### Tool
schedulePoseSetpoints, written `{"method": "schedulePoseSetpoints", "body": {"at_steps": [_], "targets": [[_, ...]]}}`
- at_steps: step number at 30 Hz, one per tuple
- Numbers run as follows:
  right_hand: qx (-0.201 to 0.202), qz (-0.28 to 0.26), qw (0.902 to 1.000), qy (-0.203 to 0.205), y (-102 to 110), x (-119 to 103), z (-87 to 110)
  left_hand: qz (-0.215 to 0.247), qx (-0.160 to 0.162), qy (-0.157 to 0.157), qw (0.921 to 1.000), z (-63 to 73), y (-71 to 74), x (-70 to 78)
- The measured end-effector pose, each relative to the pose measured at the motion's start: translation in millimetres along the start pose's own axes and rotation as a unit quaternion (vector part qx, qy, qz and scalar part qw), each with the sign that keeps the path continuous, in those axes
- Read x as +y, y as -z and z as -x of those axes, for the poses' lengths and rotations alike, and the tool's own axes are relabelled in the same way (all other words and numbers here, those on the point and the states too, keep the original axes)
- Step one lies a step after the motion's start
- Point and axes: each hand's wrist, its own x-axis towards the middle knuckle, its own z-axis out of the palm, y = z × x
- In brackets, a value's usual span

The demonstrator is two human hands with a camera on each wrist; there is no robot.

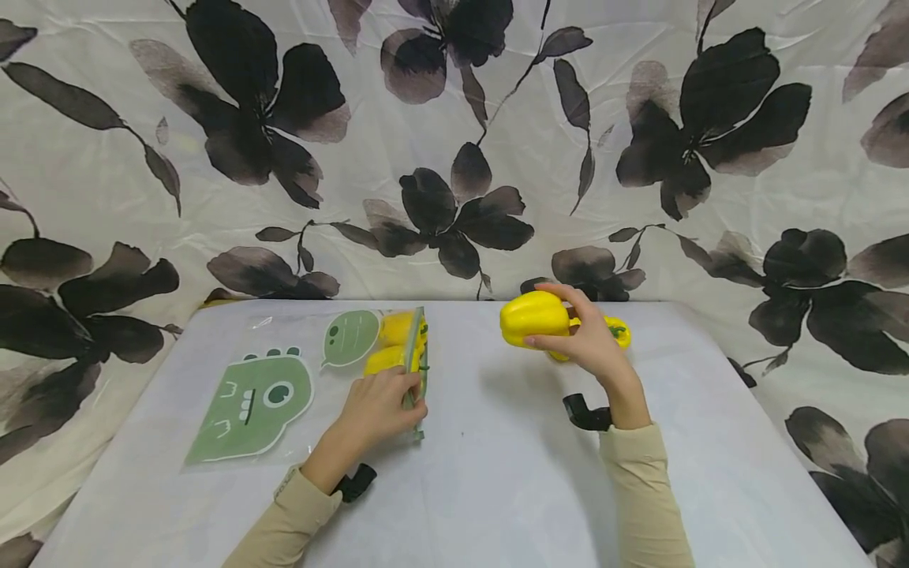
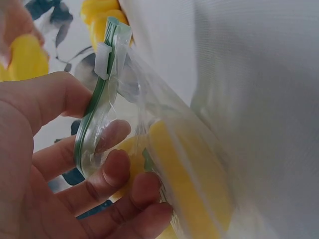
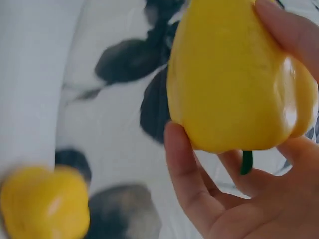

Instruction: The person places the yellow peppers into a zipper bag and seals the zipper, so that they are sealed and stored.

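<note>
In the head view my left hand (image 1: pixel 379 406) grips the rim of a clear zip bag (image 1: pixel 256 410) with green cartoon prints, lying on the table. Several yellow bell peppers (image 1: pixel 387 359) sit inside near its mouth. The left wrist view shows the green zip strip (image 2: pixel 92 112) with a white slider (image 2: pixel 103 60), held between thumb and fingers. My right hand (image 1: pixel 596 343) holds another yellow bell pepper (image 1: pixel 533 317) above the table, right of the bag. Thumb and fingers span its sides, and its green stem (image 3: pixel 246 162) points toward the palm.
Behind my right hand, at the table's far edge, lies more yellow bell pepper (image 1: pixel 619 333), partly hidden. A white-covered table (image 1: pixel 483 481) spreads below both hands. A floral cloth (image 1: pixel 561 181) hangs behind it. Black wrist mounts (image 1: pixel 588 413) stick out at both wrists.
</note>
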Motion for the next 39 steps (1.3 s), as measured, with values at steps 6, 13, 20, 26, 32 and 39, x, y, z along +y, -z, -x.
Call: {"method": "schedulePoseSetpoints", "body": {"at_steps": [6, 13, 20, 26, 32, 39], "targets": [[0.039, -0.062, 0.997, 0.024, -39.8, -14.8, -20.5, -0.002, 0.0, -0.008, 1.0, -5.7, 0.5, -5.9], [0.082, -0.114, 0.9898, 0.028, -92.4, -11.8, -35.4, 0.004, -0.003, -0.008, 1.0, -8.2, 0.9, -9.2], [0.061, -0.108, 0.9923, -0.004, -127.1, 12.9, -39.2, 0.007, 0.0, -0.011, 0.9999, -7.8, 0.9, -9.4], [0.013, -0.085, 0.9943, -0.063, -136.6, 33.0, -37.8, 0.007, 0.006, -0.014, 0.9999, -6.8, 0.5, -9.5], [-0.03, -0.09, 0.9918, -0.086, -142.5, 43.3, -35.2, 0.005, 0.022, -0.021, 0.9995, -4.5, -0.1, -9.2], [-0.049, -0.074, 0.9928, -0.081, -153.2, 42.7, -34.7, 0.004, 0.03, -0.036, 0.9989, -4.9, -0.5, -8.4]]}}
